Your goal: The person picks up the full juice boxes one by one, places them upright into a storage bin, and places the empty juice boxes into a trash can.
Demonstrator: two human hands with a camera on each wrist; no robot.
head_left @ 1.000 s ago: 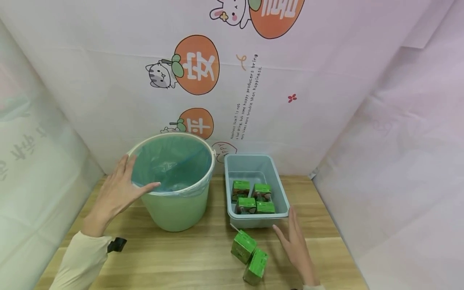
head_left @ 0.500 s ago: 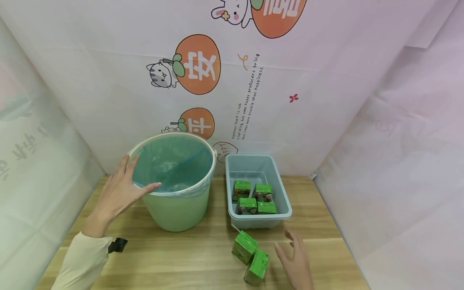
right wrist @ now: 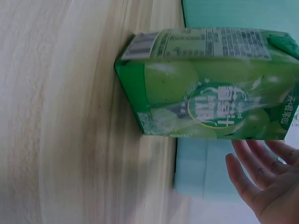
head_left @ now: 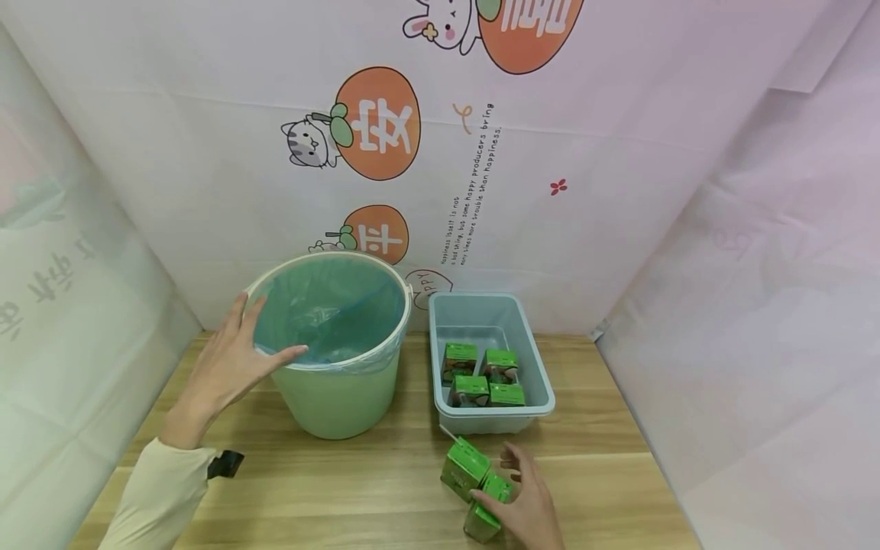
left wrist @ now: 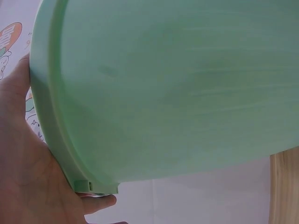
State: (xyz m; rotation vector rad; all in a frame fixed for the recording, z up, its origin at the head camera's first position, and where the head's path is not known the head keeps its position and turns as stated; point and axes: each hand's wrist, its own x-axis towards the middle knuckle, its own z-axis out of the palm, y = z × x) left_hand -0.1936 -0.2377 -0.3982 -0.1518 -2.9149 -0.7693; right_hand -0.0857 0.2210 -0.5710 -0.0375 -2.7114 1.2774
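Note:
Two green juice boxes stand touching on the table: a rear juice box (head_left: 464, 466) with a straw sticking out, and a nearer juice box (head_left: 483, 522). My right hand (head_left: 528, 500) is at the nearer one, thumb across its top in the head view and fingers bent beyond its right side. In the right wrist view a juice box (right wrist: 210, 88) printed with green grapes fills the middle, the fingers (right wrist: 254, 170) spread beside its top end. My left hand (head_left: 223, 367) rests with spread fingers on the rim of a green bucket (head_left: 337, 401); the left wrist view shows the bucket wall (left wrist: 177, 93) close up.
A clear plastic bag (head_left: 330, 321) lines the bucket. Right of it, a light blue bin (head_left: 491, 424) holds several green juice boxes (head_left: 470, 391). White printed cloth (head_left: 619, 114) encloses the wooden table (head_left: 344, 496) at the back and sides.
My right hand has come away from the bin's front right corner, moved toward me and then left to the nearer juice box. The left hand stays on the bucket rim.

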